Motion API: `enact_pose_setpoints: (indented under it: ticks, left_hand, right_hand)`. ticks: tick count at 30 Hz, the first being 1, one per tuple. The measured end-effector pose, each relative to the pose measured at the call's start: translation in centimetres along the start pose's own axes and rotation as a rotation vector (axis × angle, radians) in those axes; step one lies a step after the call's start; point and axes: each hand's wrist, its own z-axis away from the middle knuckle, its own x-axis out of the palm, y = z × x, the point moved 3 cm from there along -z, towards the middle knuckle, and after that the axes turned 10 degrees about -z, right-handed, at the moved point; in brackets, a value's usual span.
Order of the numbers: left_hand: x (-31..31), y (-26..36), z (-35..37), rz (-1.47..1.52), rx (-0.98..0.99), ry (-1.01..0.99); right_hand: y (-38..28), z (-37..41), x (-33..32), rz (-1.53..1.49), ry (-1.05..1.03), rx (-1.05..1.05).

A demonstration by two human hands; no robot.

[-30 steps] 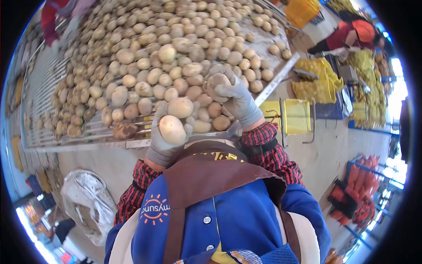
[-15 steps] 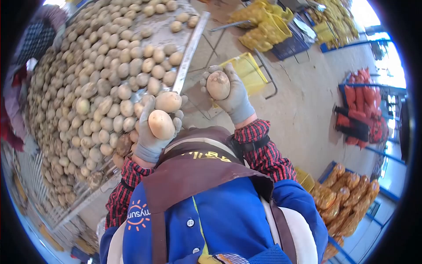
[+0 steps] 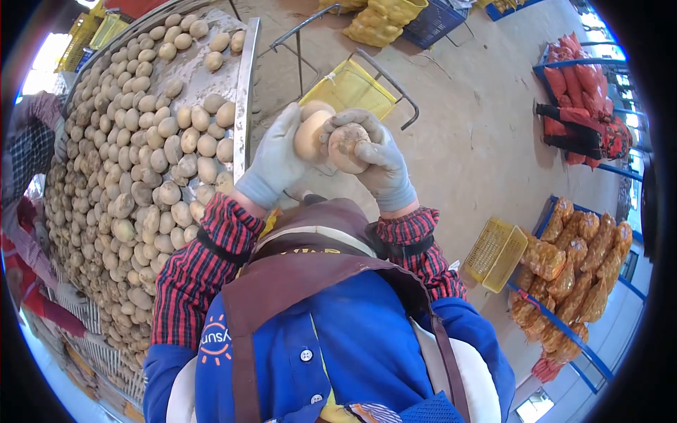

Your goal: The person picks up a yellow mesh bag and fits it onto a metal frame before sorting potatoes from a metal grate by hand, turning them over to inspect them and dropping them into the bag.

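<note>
My left hand [image 3: 276,161], in a pale glove, is closed around two potatoes. One large smooth potato [image 3: 310,135] faces me, and part of a second one [image 3: 316,108] shows behind it. A rougher, brown-patched potato [image 3: 348,146] is gripped in my right hand [image 3: 386,161], thumb across its front. Both hands are close together in front of my apron, their potatoes touching or nearly so. Beyond them a yellow mesh bag [image 3: 350,88] hangs open on a metal frame.
A sorting table [image 3: 244,92] heaped with potatoes [image 3: 151,162] lies at left, with co-workers along its far side. Filled yellow sacks [image 3: 384,21] and a blue crate [image 3: 431,25] stand ahead. At right are a yellow basket [image 3: 496,255], stacked potato sacks [image 3: 564,268] and red sacks [image 3: 575,84].
My hands have come together, away from the table edge and towards the yellow bag. My view has turned right, so more of the yellow basket and right-hand sacks shows.
</note>
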Motion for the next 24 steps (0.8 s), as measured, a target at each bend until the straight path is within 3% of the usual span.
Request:
enact_pose_setpoints:
  ticks: [1, 2, 4, 5, 6, 7, 11, 12, 13, 16, 18, 21, 23, 24]
  left_hand:
    - [-0.4, 0.0, -0.5, 0.136, -0.017, -0.249]
    - [-0.7, -0.4, -0.4, 0.138, -0.019, -0.249]
    - [3.5, 0.0, 1.7, -0.409, -0.005, 0.092]
    - [5.0, -0.3, 2.7, -0.547, 0.07, 0.096]
    - [5.3, -0.5, 3.3, -0.549, 0.081, 0.111]
    - [5.7, -0.4, 4.0, -0.832, 0.147, 0.155]
    - [5.7, 0.1, 6.2, -1.027, 0.291, 0.358]
    - [5.6, 0.5, 7.0, -1.126, 0.318, 0.398]
    - [4.9, 0.4, 7.7, -1.157, 0.473, 0.448]
    - [2.6, 0.3, 10.7, -1.31, 0.622, 0.632]
    - [3.5, 1.4, 13.9, -1.244, 0.645, 0.674]
    - [4.0, 1.7, 18.7, -1.188, 0.763, 0.935]
    - [1.7, 0.2, 20.5, -1.15, 0.82, 1.102]
    - [0.4, -0.2, 22.1, -1.128, 0.848, 1.253]
  right_hand:
    - [0.2, -0.1, -0.6, 0.039, 0.02, -0.045]
    - [0.0, 0.1, -0.2, 0.039, 0.022, -0.044]
    - [-0.1, 0.1, 0.5, 0.097, 0.104, -0.082]
    - [0.1, -0.2, 0.7, 0.089, 0.094, -0.074]
    - [0.4, -0.5, 0.8, -0.113, 0.108, -0.029]
    - [0.9, -0.8, 1.0, -0.313, 0.12, 0.026]
    - [3.1, -2.3, 2.6, -0.284, 0.05, 0.119]
    - [3.7, -2.8, 2.7, -0.133, 0.0, 0.081]
    - [4.3, -3.3, 3.2, 0.016, -0.06, 0.04]
    - [6.4, -4.6, 6.2, 0.113, -0.118, 0.179]
    - [8.8, -5.6, 8.1, 0.061, -0.225, 0.283]
    - [12.4, -5.8, 12.2, -0.089, -0.344, 0.411]
    - [14.0, -4.8, 14.7, 0.339, -0.47, 0.031]
    - [15.3, -4.4, 15.3, 0.225, -0.379, 0.144]
